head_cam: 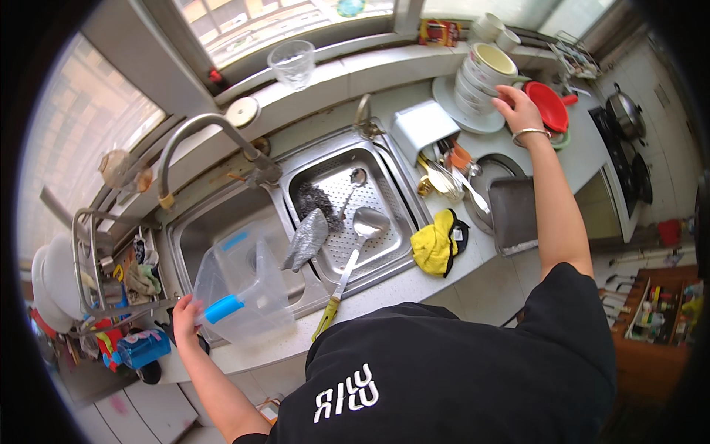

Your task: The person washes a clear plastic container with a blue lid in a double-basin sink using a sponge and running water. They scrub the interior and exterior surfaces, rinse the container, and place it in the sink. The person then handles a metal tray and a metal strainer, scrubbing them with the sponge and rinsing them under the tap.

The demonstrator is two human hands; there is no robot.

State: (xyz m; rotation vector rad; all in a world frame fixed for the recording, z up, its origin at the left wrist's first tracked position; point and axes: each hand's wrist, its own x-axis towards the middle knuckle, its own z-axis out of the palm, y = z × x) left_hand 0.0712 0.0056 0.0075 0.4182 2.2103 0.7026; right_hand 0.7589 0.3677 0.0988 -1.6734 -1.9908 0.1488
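Observation:
My left hand [187,319] is at the blue-handled end of a clear plastic bin [260,308], which rests tilted over the left sink basin [205,227]; whether the fingers grip it is unclear. My right hand [518,108] reaches beside a stack of bowls [476,91] on a plate, fingers apart, near a red pan [546,105]. In the right basin lie a ladle [358,177] and a dark scouring pad [315,202]. A spatula [369,225] with a green handle leans over its front rim. A grey cloth [308,238] hangs on the divider.
A yellow cloth [435,244] lies right of the sink. Behind it are a white utensil holder [424,127] on its side, spilled utensils [444,177] and a dark rectangular tray [513,216]. The faucet [205,119] arches over the left basin. A glass bowl [292,62] stands on the sill.

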